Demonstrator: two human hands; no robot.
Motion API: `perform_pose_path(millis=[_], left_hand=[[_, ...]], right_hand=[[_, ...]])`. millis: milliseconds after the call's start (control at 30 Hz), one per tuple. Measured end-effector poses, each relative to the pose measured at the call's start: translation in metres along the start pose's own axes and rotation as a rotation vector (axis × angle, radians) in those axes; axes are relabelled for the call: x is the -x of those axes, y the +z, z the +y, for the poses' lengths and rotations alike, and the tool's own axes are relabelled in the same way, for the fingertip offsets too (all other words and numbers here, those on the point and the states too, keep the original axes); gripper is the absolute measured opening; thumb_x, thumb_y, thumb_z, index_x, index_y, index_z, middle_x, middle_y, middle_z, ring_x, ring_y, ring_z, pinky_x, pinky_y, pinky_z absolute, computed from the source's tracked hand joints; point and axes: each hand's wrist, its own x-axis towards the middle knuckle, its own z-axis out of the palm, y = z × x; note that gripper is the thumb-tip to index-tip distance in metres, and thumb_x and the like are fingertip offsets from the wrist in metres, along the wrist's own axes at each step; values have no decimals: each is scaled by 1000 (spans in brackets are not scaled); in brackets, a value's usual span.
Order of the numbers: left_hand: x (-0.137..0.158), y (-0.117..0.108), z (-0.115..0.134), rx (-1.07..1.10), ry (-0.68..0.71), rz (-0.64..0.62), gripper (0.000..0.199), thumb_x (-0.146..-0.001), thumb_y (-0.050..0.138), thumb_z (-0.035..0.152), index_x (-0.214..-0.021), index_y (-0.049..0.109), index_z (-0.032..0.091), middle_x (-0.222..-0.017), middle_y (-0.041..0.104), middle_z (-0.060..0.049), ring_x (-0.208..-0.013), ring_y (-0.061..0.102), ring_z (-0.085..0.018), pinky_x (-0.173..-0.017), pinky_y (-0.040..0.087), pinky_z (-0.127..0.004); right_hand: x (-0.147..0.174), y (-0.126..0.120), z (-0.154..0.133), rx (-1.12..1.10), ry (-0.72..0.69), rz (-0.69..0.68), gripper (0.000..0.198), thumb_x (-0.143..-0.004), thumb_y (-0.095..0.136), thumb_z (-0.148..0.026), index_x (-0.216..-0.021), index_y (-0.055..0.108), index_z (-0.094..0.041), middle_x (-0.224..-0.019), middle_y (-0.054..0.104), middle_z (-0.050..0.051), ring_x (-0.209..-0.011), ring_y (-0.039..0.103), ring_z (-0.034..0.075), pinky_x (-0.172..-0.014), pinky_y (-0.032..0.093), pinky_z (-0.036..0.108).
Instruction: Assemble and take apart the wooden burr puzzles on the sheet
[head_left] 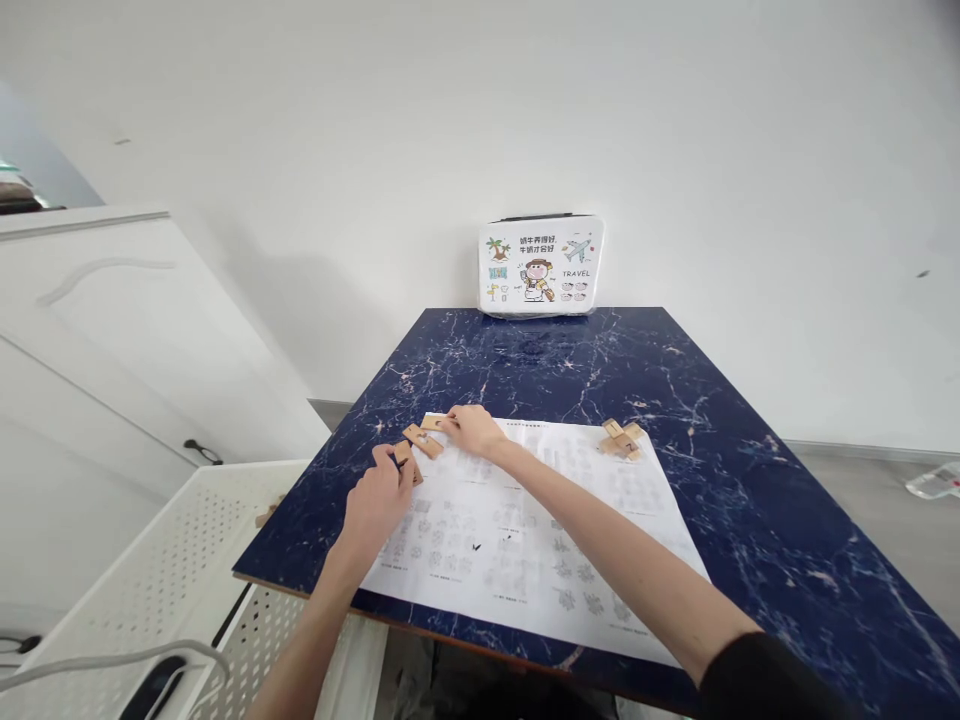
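My right hand point(472, 430) is at the top left of a printed paper sheet point(536, 590), its fingers closed on the end of a flat wooden piece point(432, 423). My left hand point(377, 500) is at the sheet's left edge, with its fingers closed on another wooden piece point(405, 455). Between the hands lies a notched wooden piece point(424, 441), slanted on the paper. A small pile of crossed wooden pieces point(621, 438) rests at the sheet's upper right corner. Two tiny dark bits point(476, 547) lie on or are printed on the paper; I cannot tell which.
The blue marbled table point(525, 360) carries a white cartoon-printed case point(540, 265), which leans on the wall at its far edge. A white perforated surface point(187, 520) stands lower on the left, beside a white cabinet point(90, 370). A grey cable point(112, 655) runs at lower left.
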Motion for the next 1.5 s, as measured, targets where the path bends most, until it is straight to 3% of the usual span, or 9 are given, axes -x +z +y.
perform_pose_path(millis=[167,333,433,633,833,1033,1200,1367,1500], left_hand=[[6,8,-4,119,111,43,41,-106,42,41,-137,37,15,-95,77,-14,-91,78,-36,-75,53,-38],[20,24,-21,241,330,141,42,-101,49,41,-135,39,18,-94,71,-6,-90,74,-31,-83,55,-41],[20,30,-26,236,375,184,40,-99,53,39,-132,41,21,-97,69,-6,-91,72,-30,-89,54,-43],[6,26,-17,178,314,153,28,-102,49,36,-124,43,20,-94,68,-6,-85,71,-30,-74,51,-37],[7,22,8,220,442,160,34,-103,48,38,-132,43,21,-94,65,-4,-83,69,-26,-73,49,-35],[-2,27,65,492,697,-14,30,-101,55,37,-127,53,22,-89,64,-1,-76,62,-20,-75,47,-33],[-21,33,104,919,677,-338,39,-101,60,54,-119,63,20,-98,69,-6,-81,62,-19,-76,49,-32],[-30,41,110,1340,727,-809,65,-100,49,74,-120,69,16,-109,71,-15,-96,68,-24,-92,54,-42],[-28,43,107,1402,631,-909,54,-99,61,64,-119,73,15,-113,73,-14,-106,68,-25,-98,52,-40]], right_hand=[[14,1,-10,83,-101,-13,33,-110,51,-36,-119,74,-14,-127,69,20,-112,71,30,-96,50,37],[78,-34,16,77,-242,15,32,-107,54,-29,-137,65,-22,-135,64,13,-100,72,23,-95,53,38],[125,-74,45,-26,-393,211,27,-108,50,-32,-125,71,-27,-122,71,11,-83,70,23,-81,57,41],[179,-141,113,77,-122,740,31,-107,50,-45,-111,72,-24,-107,73,12,-81,69,25,-74,56,40],[190,-135,173,201,-29,408,64,-93,66,-64,-142,60,-25,-141,63,17,-130,60,40,-100,55,54],[177,-116,162,129,-35,384,36,-98,61,-50,-125,66,-26,-124,71,14,-106,70,33,-90,57,50],[156,-102,114,-192,-240,379,33,-96,72,-43,-125,63,-28,-122,70,10,-107,69,29,-98,55,49],[150,-76,81,-481,-359,310,41,-94,77,-40,-131,61,-33,-128,65,9,-116,64,29,-104,54,51],[156,-59,76,-457,-405,311,49,-96,76,-36,-141,56,-35,-139,61,10,-128,60,30,-109,51,52]])
